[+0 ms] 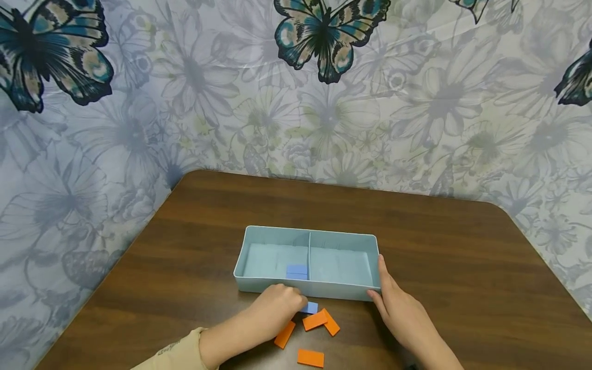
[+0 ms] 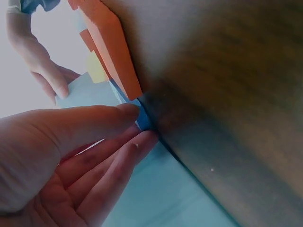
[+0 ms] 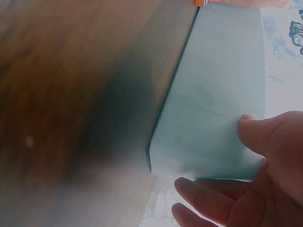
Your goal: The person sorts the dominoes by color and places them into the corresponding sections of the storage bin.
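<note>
A brown table holds a pale blue box with two parts. The right hand grips its near right corner, thumb in front, fingers at the side. The left hand is just in front of the box, pinching a blue block. Four orange blocks lie nearby. Two more blue blocks sit in the left part.

Table: dark brown, wood-grained, rounded far corners; backdrop beyond: pale grey-blue, printed with large flowers; butterflies along its upper part, black-edged, teal and cream
</note>
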Demonstrator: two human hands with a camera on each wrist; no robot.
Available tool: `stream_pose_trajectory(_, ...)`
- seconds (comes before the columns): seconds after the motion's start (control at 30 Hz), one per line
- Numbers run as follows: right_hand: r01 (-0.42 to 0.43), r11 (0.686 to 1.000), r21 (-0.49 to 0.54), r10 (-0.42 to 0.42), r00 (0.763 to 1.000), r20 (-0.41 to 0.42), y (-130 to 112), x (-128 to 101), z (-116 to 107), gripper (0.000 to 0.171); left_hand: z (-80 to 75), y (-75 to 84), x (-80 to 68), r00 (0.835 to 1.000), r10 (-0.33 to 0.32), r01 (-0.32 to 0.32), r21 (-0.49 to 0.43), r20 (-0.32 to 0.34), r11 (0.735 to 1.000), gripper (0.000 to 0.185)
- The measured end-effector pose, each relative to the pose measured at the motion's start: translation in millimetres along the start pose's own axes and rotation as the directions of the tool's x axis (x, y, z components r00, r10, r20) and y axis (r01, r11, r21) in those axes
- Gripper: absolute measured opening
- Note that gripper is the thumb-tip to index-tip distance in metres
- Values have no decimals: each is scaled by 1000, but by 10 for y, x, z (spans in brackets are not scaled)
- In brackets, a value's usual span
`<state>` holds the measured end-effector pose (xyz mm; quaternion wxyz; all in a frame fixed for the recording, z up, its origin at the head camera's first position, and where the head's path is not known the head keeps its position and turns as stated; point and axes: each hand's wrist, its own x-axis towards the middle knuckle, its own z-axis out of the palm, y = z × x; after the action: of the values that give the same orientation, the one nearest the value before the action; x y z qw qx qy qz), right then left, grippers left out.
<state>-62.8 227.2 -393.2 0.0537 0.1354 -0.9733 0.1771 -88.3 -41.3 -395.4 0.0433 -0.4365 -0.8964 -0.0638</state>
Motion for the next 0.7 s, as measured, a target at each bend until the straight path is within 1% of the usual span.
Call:
stream_pose_trajectory(0.13,1,1000,-3,-1,1000,-10,0,4,3,73,-23,-6,7,1000,7,-7,-3,23,1000,14)
stream_pose_trajectory(0.2,5,1000,-6,-5,1000,-13,0,6,7,74,-26,-7,1,1000,12,-12,-9,22,1000,12)
stream_pose_trajectory(0.4,8,1000,-4,-8,1000,-8,14,9,10,74,-12,-3,-17,999,33,-34,-15,-35,999,11)
stream_pose_trajectory(0.53,2,1000,-2,-2,1000,-2,21,-2,12,73,-19,11,-27,998,41,-42,-15,-47,999,9)
stream_pose_trajectory(0.7,11,1000,-8,-11,1000,-21,24,17,19,74,-29,-14,-36,997,43,-46,-56,-63,997,11)
